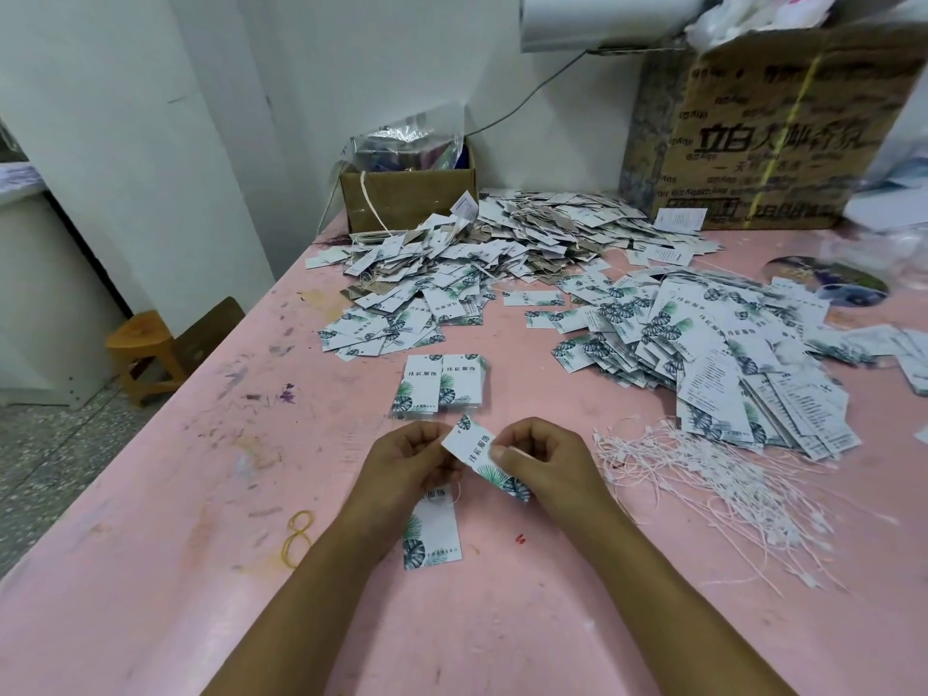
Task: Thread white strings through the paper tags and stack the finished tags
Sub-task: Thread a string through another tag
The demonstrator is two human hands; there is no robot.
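Both hands hold one white paper tag point(474, 447) with green leaf print, tilted, just above the pink table point(201, 444). My left hand point(412, 459) pinches its upper left end; my right hand point(537, 457) pinches its lower right part with thumb on top. Whether a string runs through it I cannot tell. Under my left wrist lies another tag point(434, 537) with a thin white string at its top. Two neat stacks of tags point(442, 386) sit just beyond the hands. Loose white strings point(713, 484) lie spread to the right.
A heap of loose tags point(703, 354) lies right of centre, a larger heap of tags point(502, 243) behind it. A small open carton point(401, 198) and a big printed carton point(773, 143) stand at the wall. Yellow rubber bands point(296, 537) lie left. A wooden stool point(143, 351) stands off the table.
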